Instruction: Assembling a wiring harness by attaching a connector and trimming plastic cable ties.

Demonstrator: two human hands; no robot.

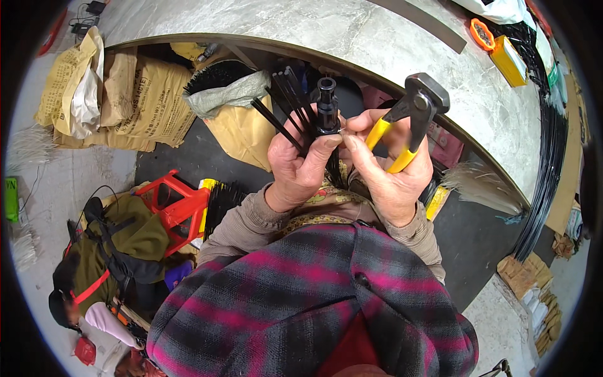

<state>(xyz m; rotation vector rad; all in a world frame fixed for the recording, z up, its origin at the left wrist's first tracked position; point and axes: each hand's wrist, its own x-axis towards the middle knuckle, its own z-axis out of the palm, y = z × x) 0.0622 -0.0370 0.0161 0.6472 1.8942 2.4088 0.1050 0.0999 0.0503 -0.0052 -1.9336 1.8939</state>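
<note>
My left hand (pixel 295 166) is closed around a bundle of thin black rods (pixel 292 94) that fan up past the fingers. The same hand also grips a glossy black stepped tubular part (pixel 326 107), upright, with its narrow neck and round rim on top. In my right hand (pixel 396 173) is a pair of end-cutting pincers (pixel 422 103) with yellow handles, tucked in the palm with the dark jaws pointing up. The right thumb and forefinger pinch together beside the lower end of the tubular part. Whatever tiny thing lies between those fingertips is too small to name.
A grey marble-patterned tabletop (pixel 282 22) curves ahead of me. Paper sacks (pixel 144 103) and a bag of black strands (pixel 223 78) stand at left. Nearby are a red plastic stool (pixel 179 210) and a person in an olive vest (pixel 129 235). Long black rods (pixel 546 169) hang at right.
</note>
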